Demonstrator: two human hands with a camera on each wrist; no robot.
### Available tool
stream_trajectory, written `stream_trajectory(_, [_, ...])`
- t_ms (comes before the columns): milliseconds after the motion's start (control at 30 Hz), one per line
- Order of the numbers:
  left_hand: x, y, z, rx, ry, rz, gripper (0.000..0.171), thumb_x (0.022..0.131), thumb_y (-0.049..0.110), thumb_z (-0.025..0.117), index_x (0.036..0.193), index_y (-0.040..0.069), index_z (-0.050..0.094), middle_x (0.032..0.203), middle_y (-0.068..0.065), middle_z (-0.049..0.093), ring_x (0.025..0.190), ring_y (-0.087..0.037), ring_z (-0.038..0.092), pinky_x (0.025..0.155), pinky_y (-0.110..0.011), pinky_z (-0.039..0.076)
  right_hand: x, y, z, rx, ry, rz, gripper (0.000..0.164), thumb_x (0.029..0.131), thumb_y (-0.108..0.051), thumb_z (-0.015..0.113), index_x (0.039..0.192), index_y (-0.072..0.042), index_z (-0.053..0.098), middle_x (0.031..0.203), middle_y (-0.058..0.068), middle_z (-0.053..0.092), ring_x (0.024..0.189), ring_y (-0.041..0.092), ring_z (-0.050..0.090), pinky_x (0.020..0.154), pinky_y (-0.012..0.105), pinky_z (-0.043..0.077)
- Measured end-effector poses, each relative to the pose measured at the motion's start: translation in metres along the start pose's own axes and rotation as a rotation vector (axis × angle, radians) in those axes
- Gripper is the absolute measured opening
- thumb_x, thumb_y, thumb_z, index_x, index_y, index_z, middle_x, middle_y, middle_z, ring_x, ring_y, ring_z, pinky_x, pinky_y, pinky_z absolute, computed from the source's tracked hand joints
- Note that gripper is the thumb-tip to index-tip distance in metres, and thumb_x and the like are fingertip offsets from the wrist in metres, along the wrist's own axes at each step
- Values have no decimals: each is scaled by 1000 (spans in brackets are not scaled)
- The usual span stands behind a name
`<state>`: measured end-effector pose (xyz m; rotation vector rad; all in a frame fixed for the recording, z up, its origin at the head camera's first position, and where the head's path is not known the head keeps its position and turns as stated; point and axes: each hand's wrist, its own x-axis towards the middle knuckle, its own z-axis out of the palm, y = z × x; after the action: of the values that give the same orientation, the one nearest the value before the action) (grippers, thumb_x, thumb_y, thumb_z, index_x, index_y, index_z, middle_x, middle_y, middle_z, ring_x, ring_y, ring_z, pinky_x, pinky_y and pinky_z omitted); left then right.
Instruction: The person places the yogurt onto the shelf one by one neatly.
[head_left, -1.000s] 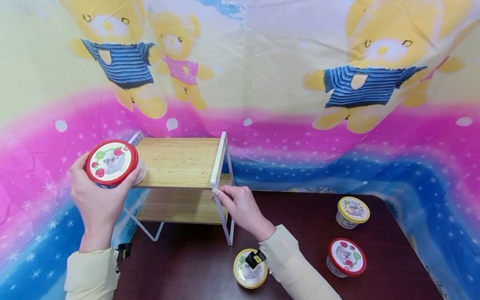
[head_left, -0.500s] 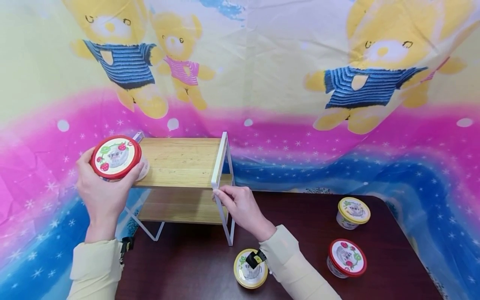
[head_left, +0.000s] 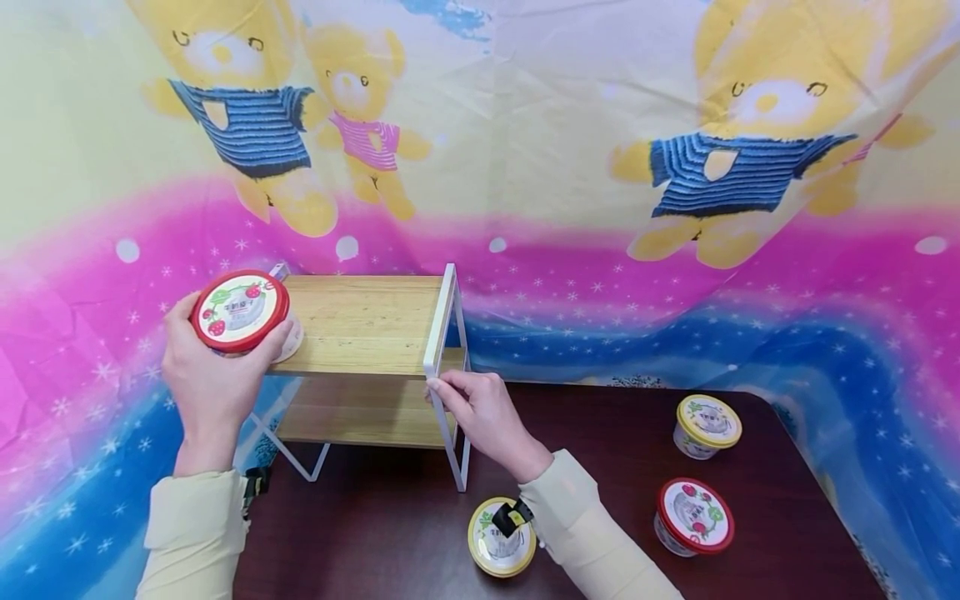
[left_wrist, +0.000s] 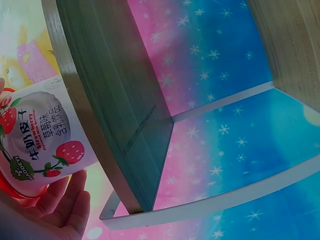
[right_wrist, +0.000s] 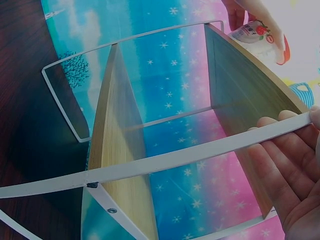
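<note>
My left hand (head_left: 213, 383) grips a tub with a red lid (head_left: 240, 311) and strawberry pictures on its side. In the left wrist view the base of this strawberry milk tub (left_wrist: 47, 135) is right at the edge of the upper board (left_wrist: 110, 100). In the head view it overlaps the front left corner of a two-tier wooden shelf (head_left: 360, 325). My right hand (head_left: 487, 417) pinches the white metal frame (head_left: 437, 333) at the shelf's front right corner. The right wrist view has the fingers (right_wrist: 280, 160) curled behind that bar.
On the dark table (head_left: 360, 533), a yellow-lidded tub (head_left: 501, 550) stands near the right sleeve. Farther right are another yellow-lidded tub (head_left: 707, 423) and a red-lidded tub (head_left: 693, 517). A curtain printed with bears (head_left: 562, 167) hangs behind the shelf.
My left hand has carried the red-lidded tub to the right and slightly up, farther over the shelf's left corner. The right hand keeps its hold on the frame.
</note>
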<state>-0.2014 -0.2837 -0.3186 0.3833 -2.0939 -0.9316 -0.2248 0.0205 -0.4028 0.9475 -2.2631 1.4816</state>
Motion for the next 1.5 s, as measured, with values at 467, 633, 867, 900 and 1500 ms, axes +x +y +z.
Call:
stream_trajectory(467, [7,-4,-1,18,-72,-49,95,80,55,83,156,27,33,150,3,47,137,-15,42,100,-52,48,0,1,1,0,3,15,29,105,-33,59,97,-13,78,69,-6,65,61,7,54,57,28,49])
stream_trajectory(633, [9,-3,-1,27,-94,-80,96,81,55,82,157,25,32,152,1,46,138,-17,41,100,-53,48,0,0,1,-5,3,14,30,105,-33,59,97,-12,78,65,-9,61,57,9,50,54,28,47])
stream_trajectory(867, [11,2,0,59,-107,-102,97,82,56,81,158,21,32,153,-2,45,139,-22,42,101,-55,46,0,0,1,-7,2,23,29,105,-32,60,97,-11,78,61,-15,54,53,10,46,52,28,47])
stream_trajectory(900, [11,3,0,62,-106,-103,98,82,56,81,158,21,32,153,-3,46,139,-23,42,101,-56,46,0,0,1,-6,2,24,29,105,-32,60,97,-11,78,61,-16,54,54,10,47,52,28,47])
stream_trajectory(1500, [15,-2,6,33,-128,-110,100,82,59,79,159,20,29,154,-5,44,140,-24,40,102,-56,46,1,-1,1,-8,5,22,28,105,-33,59,96,-14,78,62,-15,55,54,10,47,52,29,46])
